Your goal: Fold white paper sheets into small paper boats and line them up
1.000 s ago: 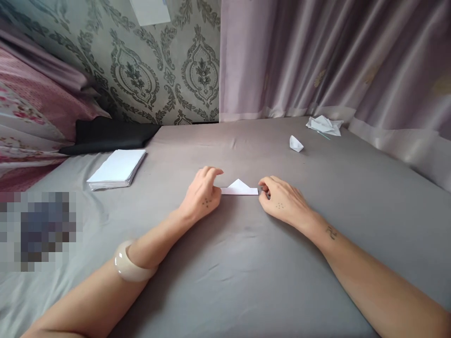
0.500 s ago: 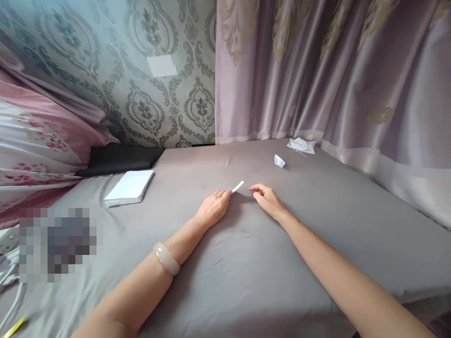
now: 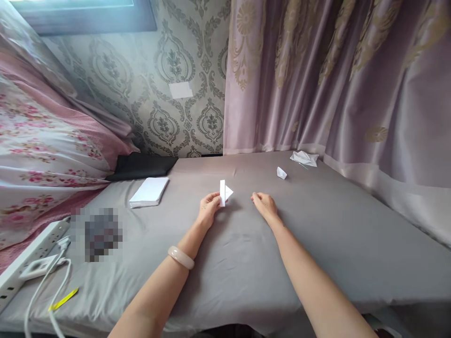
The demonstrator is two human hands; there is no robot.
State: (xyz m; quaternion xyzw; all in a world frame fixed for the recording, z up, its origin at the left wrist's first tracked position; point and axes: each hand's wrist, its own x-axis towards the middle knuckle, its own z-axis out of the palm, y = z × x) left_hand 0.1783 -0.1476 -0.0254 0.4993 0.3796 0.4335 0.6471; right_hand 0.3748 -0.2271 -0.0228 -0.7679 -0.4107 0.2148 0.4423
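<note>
Left hand: the left hand [image 3: 208, 206] pinched the folded white paper [image 3: 222, 193] between thumb and fingers; a pale bangle [image 3: 181, 257] circled that forearm.
Folded paper: it was at the left fingertips, above the grey cloth [image 3: 243, 272], its narrow band upright and a triangular point facing the right hand [image 3: 267, 204].
Right hand: its fingers were curled, apart from the paper; whether they gripped anything could not be told.
Paper stack: the white stack [image 3: 148, 191] lay left of the hands, near the black cloth [image 3: 143, 166].
Far right: a small folded paper piece [image 3: 281, 172] sat near a loose paper pile [image 3: 303, 158].
</note>
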